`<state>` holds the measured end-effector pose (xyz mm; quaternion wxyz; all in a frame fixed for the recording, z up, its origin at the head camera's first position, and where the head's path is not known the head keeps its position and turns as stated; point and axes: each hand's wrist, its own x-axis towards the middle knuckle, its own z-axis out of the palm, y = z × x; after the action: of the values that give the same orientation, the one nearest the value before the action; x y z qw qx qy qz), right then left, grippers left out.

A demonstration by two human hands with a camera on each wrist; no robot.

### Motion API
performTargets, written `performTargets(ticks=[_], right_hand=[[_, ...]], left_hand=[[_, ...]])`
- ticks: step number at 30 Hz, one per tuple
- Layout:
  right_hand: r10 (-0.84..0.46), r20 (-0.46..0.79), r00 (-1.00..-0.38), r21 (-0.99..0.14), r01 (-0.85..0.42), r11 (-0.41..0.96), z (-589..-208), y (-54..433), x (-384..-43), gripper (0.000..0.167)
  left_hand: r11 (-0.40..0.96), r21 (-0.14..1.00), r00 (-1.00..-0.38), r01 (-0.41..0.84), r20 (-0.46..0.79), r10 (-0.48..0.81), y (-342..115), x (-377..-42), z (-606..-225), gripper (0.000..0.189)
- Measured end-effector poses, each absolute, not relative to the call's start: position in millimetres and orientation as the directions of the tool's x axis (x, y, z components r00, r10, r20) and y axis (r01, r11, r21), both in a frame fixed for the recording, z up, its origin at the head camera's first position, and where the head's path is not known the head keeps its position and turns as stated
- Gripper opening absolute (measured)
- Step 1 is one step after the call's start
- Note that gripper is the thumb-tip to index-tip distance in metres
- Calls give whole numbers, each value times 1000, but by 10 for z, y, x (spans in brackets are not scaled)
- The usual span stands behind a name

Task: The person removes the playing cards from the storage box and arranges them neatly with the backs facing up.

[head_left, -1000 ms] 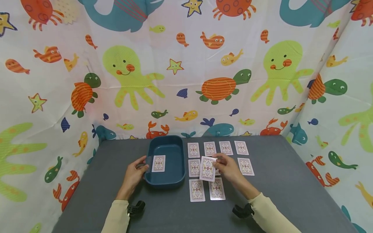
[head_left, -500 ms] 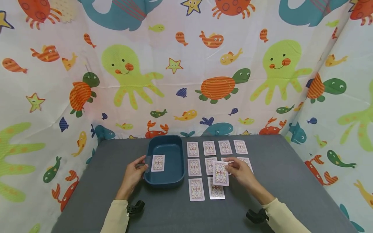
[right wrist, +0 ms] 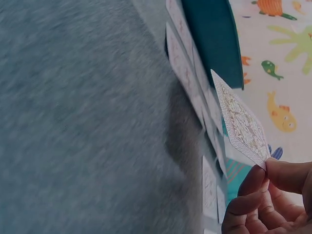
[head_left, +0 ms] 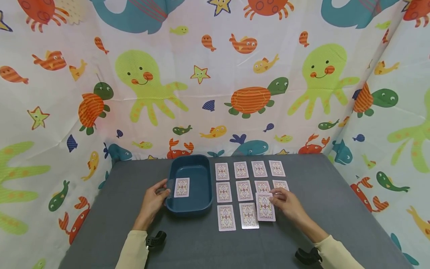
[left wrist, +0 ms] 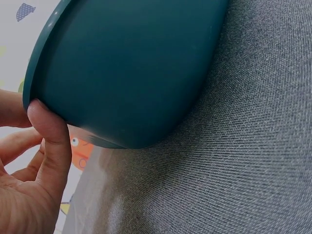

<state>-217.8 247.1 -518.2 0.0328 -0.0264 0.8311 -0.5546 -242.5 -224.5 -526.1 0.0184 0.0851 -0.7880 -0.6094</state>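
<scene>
My right hand [head_left: 289, 207] pinches a playing card [head_left: 264, 208] by its right edge, between thumb and fingers. In the right wrist view that card [right wrist: 240, 119] is raised above the table, its patterned back showing. In the head view it overlaps the lower part of a card [head_left: 262, 186] in the middle row. My left hand [head_left: 152, 203] grips the left rim of a dark teal plastic tub [head_left: 205, 186]; in the left wrist view the thumb [left wrist: 51, 129] presses the tub's outer wall. One face-down card [head_left: 181, 187] lies inside the tub.
Several face-down cards lie in rows right of the tub: a back row [head_left: 241, 170], a middle row [head_left: 244, 190] and two in front, one being the card [head_left: 249, 216] beside the held one. Behind the grey table [head_left: 208, 246] hangs a sea-animal curtain [head_left: 208, 93].
My right hand has moved right and toward the table's front with the card, from over the middle row to right of the front row. The left hand stays on the tub.
</scene>
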Motion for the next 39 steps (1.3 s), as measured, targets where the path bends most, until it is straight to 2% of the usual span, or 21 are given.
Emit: performTargets(ticks=[5,12,22,39], right_hand=[[-98,0,-995,-908,-41,416,-5227,2543,-2150,26],[-75,-27,-997,-877,-13,481,-5297,2593,-2162,22],[-89,49,-995,-791,-94,605,-5346,2632,-2171,18],[-33,30,-999,-712,-45,700,-5451,2667,-2250,18]], left_hand=[[248,962,-984,-112,-72,-164,-2246,-2424,-5251,50],[254,961,-985,-112,-73,-158,-2241,-2432,-5261,50],[251,961,-985,-113,-76,-154,-2240,-2429,-5268,51],[251,961,-984,-120,-81,-161,-2240,-2438,-5266,50]])
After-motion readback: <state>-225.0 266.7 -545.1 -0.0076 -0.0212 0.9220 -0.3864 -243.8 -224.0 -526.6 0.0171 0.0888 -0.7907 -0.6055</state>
